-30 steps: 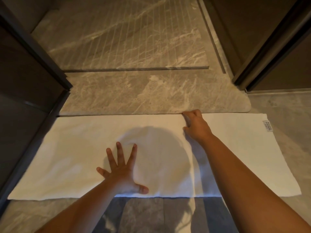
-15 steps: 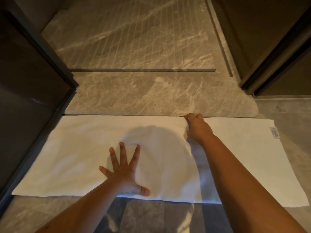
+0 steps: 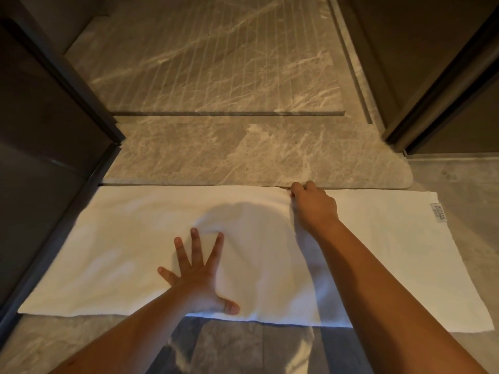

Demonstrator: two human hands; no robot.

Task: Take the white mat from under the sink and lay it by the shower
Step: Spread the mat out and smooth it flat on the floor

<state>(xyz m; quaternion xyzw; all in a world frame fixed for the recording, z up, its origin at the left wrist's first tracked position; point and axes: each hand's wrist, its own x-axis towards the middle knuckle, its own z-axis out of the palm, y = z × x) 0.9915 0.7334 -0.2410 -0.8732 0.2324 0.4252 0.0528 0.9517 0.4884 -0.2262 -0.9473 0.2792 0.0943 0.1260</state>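
Note:
The white mat (image 3: 129, 255) lies flat on the floor, its far edge along the marble threshold (image 3: 216, 157) of the shower. A small label (image 3: 438, 211) sits at its right end. My left hand (image 3: 198, 276) is pressed flat on the mat near its front edge, fingers spread. My right hand (image 3: 313, 206) is at the mat's far edge, fingers curled and pinching the cloth against the threshold.
The grooved marble shower floor (image 3: 216, 63) lies beyond the threshold. A dark glass door and frame (image 3: 54, 125) stand on the left, a dark frame (image 3: 437, 85) on the right. My legs show below the mat's front edge.
Both hands stay in about the same places on the mat. My right hand's fingers have curled tighter at the far edge. The view has shifted slightly.

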